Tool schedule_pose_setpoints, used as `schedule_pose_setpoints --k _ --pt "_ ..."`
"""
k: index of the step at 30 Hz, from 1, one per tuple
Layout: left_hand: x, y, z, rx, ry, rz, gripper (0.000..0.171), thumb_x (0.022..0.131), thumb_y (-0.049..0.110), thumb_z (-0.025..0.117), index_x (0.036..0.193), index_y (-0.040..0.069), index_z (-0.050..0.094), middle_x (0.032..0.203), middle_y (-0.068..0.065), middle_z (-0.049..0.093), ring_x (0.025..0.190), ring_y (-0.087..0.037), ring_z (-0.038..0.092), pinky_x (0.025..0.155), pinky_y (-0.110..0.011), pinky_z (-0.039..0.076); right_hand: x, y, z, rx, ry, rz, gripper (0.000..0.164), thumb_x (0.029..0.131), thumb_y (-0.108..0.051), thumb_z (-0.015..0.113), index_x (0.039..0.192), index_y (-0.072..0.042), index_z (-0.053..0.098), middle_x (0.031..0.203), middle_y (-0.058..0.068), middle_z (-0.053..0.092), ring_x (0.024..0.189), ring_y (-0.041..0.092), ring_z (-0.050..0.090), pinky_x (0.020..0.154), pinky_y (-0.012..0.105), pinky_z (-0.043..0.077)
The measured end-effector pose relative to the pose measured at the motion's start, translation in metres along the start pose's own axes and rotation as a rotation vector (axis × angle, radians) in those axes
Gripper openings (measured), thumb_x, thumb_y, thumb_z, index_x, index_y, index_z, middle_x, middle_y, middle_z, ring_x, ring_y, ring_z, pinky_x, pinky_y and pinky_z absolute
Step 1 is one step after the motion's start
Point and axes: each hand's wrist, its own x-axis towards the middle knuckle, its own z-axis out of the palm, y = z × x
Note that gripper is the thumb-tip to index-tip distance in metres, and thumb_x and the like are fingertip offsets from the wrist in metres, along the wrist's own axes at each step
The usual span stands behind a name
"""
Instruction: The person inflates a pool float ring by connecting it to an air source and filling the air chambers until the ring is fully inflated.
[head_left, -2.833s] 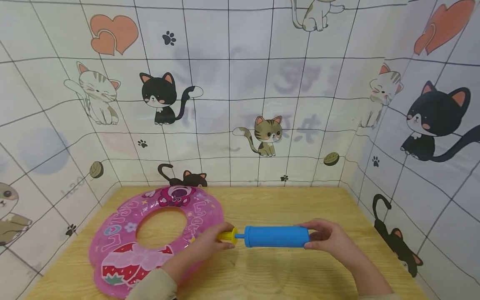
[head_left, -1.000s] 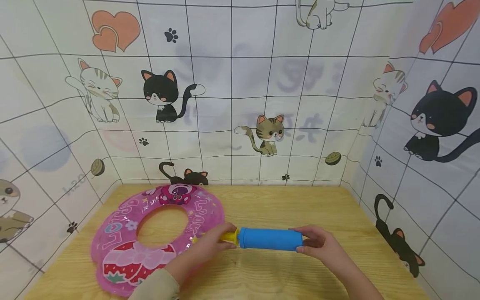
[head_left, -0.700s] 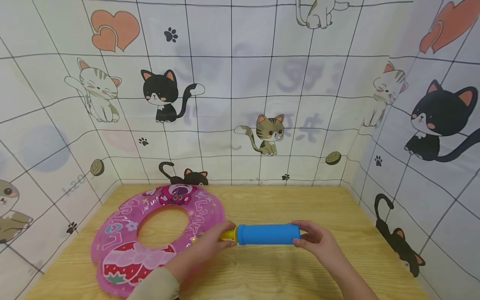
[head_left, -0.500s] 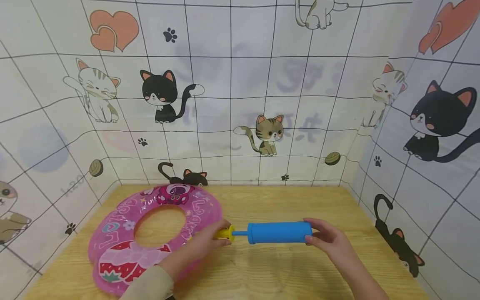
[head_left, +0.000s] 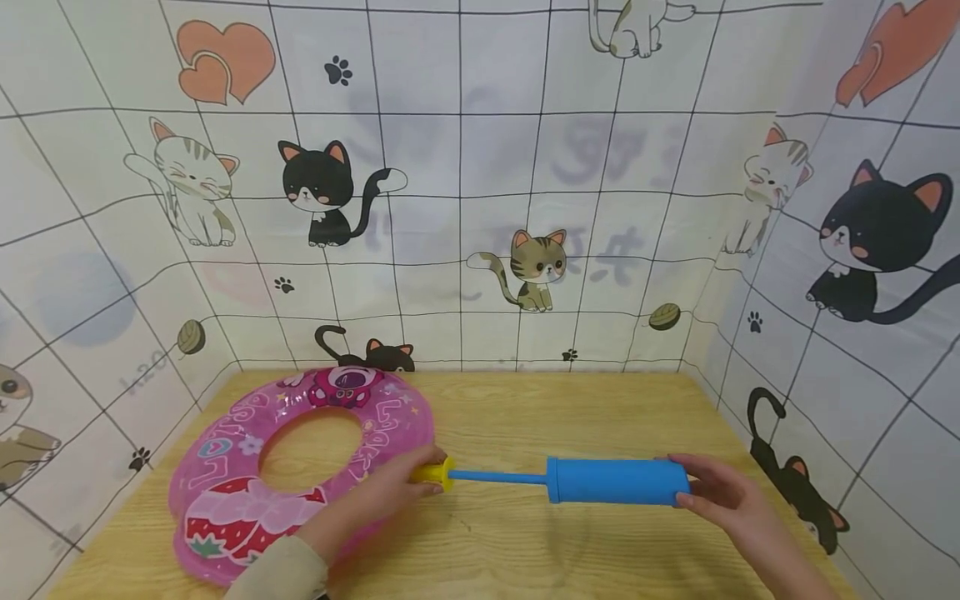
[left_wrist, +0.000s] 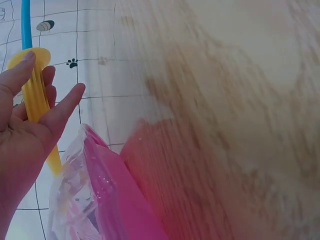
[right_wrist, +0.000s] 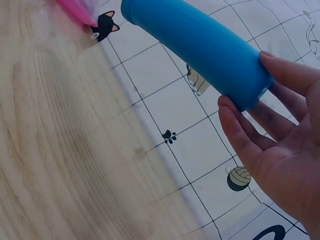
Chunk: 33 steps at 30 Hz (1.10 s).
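A hand pump stretches between my two hands above the table, its blue barrel (head_left: 618,481) level at the right and a thin blue rod (head_left: 498,477) drawn far out of it. My left hand (head_left: 390,487) grips the ribbed yellow end piece (left_wrist: 36,95), thumb along it. That piece tapers to a tip right at the clear plastic edge of a pink swim ring (head_left: 405,417) in the left wrist view. My right hand (head_left: 723,492) holds the barrel's far end between thumb and fingers, as the right wrist view shows. The ring lies under and beside my left forearm.
The wooden tabletop (head_left: 585,408) is backed and flanked by a white grid-patterned covering (head_left: 450,167) printed with cartoon cats. The ring takes up the table's left part and reaches close to the back covering.
The rod was pushed fully in about 0.7 s ago and is now drawn out long. My right hand and the barrel have moved right; my left hand and the ring shifted slightly left.
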Motion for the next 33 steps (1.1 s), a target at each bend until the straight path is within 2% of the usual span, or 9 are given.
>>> schedule_pose_setpoints --k 5,9,14,16,20,24,29,33 --pt "0.000 0.001 0.001 0.003 0.008 0.017 0.027 0.092 0.014 0.068 0.118 0.016 0.062 0.117 0.002 0.062 0.112 -0.024 0.057 0.099 -0.047 0.045 -0.002 -0.002 -0.001 -0.022 0.004 0.027 0.056 0.093 -0.025 0.068 0.143 -0.011 0.047 0.128 -0.018 0.052 0.106 -0.007 0.053 0.084 0.033 0.053" --pt "0.001 0.007 0.003 -0.026 0.024 0.007 0.029 0.092 0.013 0.068 0.120 0.012 0.062 0.119 -0.002 0.063 0.113 -0.026 0.057 0.100 -0.049 0.043 0.002 -0.005 0.007 0.034 -0.009 -0.033 0.053 0.093 -0.021 0.068 0.140 -0.006 0.049 0.124 -0.019 0.058 0.106 -0.003 0.057 0.084 0.035 0.054" --pt "0.005 0.018 0.008 -0.085 0.036 -0.004 0.032 0.091 0.013 0.069 0.121 0.009 0.061 0.116 -0.003 0.063 0.109 -0.025 0.057 0.100 -0.049 0.043 0.012 -0.011 0.028 0.106 -0.065 -0.118 0.048 0.093 -0.012 0.067 0.136 0.001 0.050 0.124 -0.016 0.060 0.103 0.012 0.065 0.082 0.036 0.055" --pt "0.006 0.021 0.011 -0.099 0.044 -0.021 0.031 0.090 0.013 0.069 0.121 0.009 0.062 0.114 -0.001 0.064 0.107 -0.023 0.057 0.099 -0.049 0.044 0.016 -0.013 0.038 0.131 -0.082 -0.116 0.048 0.091 -0.011 0.068 0.135 0.001 0.051 0.126 -0.010 0.061 0.103 0.018 0.066 0.083 0.037 0.055" --pt "0.009 0.024 0.015 -0.106 0.052 -0.049 0.028 0.090 0.011 0.069 0.118 0.012 0.062 0.111 0.002 0.063 0.104 -0.021 0.057 0.097 -0.047 0.046 0.022 -0.015 0.062 0.174 -0.099 -0.052 0.051 0.088 -0.015 0.073 0.133 -0.002 0.053 0.133 0.005 0.058 0.103 0.024 0.066 0.085 0.038 0.054" --pt "0.010 0.025 0.019 -0.119 0.056 -0.027 0.027 0.090 0.010 0.068 0.116 0.014 0.063 0.109 0.003 0.063 0.102 -0.020 0.057 0.095 -0.044 0.047 0.026 -0.016 0.084 0.211 -0.098 -0.023 0.053 0.086 -0.016 0.075 0.133 -0.003 0.054 0.137 0.016 0.054 0.102 0.028 0.066 0.086 0.038 0.053" --pt "0.013 0.025 0.021 -0.110 0.075 -0.008 0.027 0.089 0.009 0.068 0.114 0.016 0.063 0.103 0.006 0.062 0.095 -0.018 0.056 0.088 -0.038 0.049 0.027 -0.019 0.100 0.262 -0.053 -0.016 0.052 0.086 -0.013 0.074 0.134 -0.004 0.055 0.136 0.018 0.053 0.102 0.026 0.065 0.085 0.039 0.054" --pt "0.015 0.023 0.019 -0.098 0.083 -0.025 0.027 0.089 0.010 0.068 0.114 0.017 0.062 0.106 0.005 0.062 0.097 -0.019 0.056 0.090 -0.041 0.049 0.026 -0.020 0.096 0.248 -0.022 -0.031 0.052 0.087 -0.012 0.073 0.135 -0.005 0.055 0.137 0.016 0.053 0.103 0.022 0.064 0.086 0.040 0.054"
